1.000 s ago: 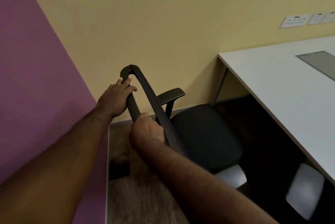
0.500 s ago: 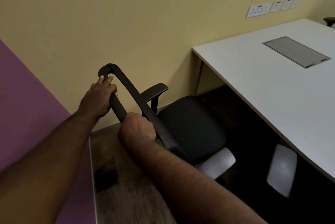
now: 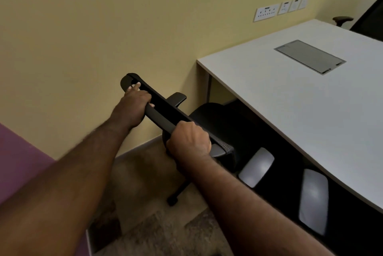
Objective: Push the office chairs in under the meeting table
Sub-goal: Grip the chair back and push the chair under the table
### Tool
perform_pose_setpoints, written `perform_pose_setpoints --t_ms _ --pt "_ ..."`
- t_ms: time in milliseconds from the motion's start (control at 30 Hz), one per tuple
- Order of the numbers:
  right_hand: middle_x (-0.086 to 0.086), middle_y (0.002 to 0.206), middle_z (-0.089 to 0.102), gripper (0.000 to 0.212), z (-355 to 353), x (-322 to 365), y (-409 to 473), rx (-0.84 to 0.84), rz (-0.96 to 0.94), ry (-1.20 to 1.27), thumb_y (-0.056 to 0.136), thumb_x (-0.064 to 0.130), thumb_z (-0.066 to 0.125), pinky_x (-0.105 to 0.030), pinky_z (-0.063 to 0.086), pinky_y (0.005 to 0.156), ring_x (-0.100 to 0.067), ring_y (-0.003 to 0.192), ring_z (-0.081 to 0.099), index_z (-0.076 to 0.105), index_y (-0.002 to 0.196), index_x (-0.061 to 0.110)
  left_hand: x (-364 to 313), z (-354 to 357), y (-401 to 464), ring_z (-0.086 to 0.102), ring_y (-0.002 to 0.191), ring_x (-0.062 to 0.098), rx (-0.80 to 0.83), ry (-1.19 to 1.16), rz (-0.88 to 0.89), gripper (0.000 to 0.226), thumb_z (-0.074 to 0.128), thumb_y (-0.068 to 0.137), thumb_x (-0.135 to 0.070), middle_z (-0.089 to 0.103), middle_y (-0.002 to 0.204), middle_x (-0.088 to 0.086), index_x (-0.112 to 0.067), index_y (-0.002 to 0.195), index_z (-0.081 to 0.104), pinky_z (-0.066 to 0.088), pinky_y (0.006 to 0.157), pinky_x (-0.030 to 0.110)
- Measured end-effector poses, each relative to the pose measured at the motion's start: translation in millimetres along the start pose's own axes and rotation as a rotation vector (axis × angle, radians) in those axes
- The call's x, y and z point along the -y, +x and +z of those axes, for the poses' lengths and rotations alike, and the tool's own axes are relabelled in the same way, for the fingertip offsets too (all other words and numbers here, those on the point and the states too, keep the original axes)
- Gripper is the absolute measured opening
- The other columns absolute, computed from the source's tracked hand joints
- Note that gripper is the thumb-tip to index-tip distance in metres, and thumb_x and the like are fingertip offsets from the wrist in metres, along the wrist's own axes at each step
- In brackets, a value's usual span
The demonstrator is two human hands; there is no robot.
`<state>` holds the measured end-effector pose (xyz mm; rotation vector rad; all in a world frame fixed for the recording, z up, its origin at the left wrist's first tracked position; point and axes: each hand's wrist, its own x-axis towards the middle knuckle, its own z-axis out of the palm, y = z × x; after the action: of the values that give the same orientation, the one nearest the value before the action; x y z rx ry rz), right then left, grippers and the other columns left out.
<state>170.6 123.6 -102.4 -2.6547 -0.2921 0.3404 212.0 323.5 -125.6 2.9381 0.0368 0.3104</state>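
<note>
- I see both my hands on the black plastic-framed office chair (image 3: pixel 209 123), holding the top rail of its backrest (image 3: pixel 163 113)
- My left hand (image 3: pixel 132 106) grips the rail near its upper-left corner, fingers curled over the top edge with one fingertip stretched toward the rounded corner
- My right hand (image 3: pixel 189 140) is wrapped in a tight fist round the same rail, lower down toward 4 o'clock
- The rail's long axis runs from about 10 o'clock down to 4 o'clock across the middle of the view, and the seat faces away from me, toward 1 o'clock, into the dark gap beneath the white rectangular meeting table (image 3: pixel 290 98)
- The black seat cushion lies just beside the table's near corner, its far part under the tabletop edge; one black armrest (image 3: pixel 177 98) sticks up at 12 o'clock of the backrest
- A caster on a black base leg (image 3: pixel 173 200) rests on the brown carpet (image 3: pixel 157 233) at 6 o'clock of the seat
- Two pale grey armrest pads (image 3: pixel 257 166) show at 4 o'clock, beside the table's long edge
- A grey inset cable hatch (image 3: pixel 309 56) lies flush in the tabletop at 2 o'clock
- White wall sockets (image 3: pixel 267 13) line the yellow wall (image 3: pixel 103 27) at 1 o'clock
- Another dark chair (image 3: pixel 371 19) stands past the table's far end
</note>
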Motion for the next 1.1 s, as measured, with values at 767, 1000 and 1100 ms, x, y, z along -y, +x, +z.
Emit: perform_pose_setpoints --t_ms 767,1000,1100 --pt "-0.001 0.073 0.061 0.012 -51 -36 134 -0.088 0.1 -0.019 0.086 0.025 0.058 -0.034 0.044 0.055 -0.021 0.064 0.059 0.064 0.088 0.015 -25 43 175 0.034 0.137 0.041 0.037 -0.022 0.183 0.019 0.057 0.097 -0.022 0.062 0.109 0.018 -0.006 0.087 0.056 0.023 0.113 0.051" --pt "0.001 0.065 0.055 0.018 -55 -38 158 -0.137 0.175 -0.056 0.088 0.023 0.055 -0.031 0.039 0.05 -0.016 0.052 0.05 0.049 0.071 0.018 -25 53 212 0.037 0.135 0.042 0.033 -0.041 0.267 0.018 0.058 0.096 -0.019 0.062 0.11 0.02 -0.004 0.086 0.057 0.021 0.114 0.051" --pt "0.001 0.065 0.055 0.023 -58 -37 168 -0.146 0.214 -0.065 0.087 0.021 0.055 -0.033 0.041 0.053 -0.016 0.053 0.05 0.046 0.066 0.019 -26 57 226 0.036 0.135 0.043 0.034 -0.051 0.3 0.019 0.06 0.095 -0.019 0.062 0.11 0.021 -0.002 0.088 0.059 0.021 0.114 0.053"
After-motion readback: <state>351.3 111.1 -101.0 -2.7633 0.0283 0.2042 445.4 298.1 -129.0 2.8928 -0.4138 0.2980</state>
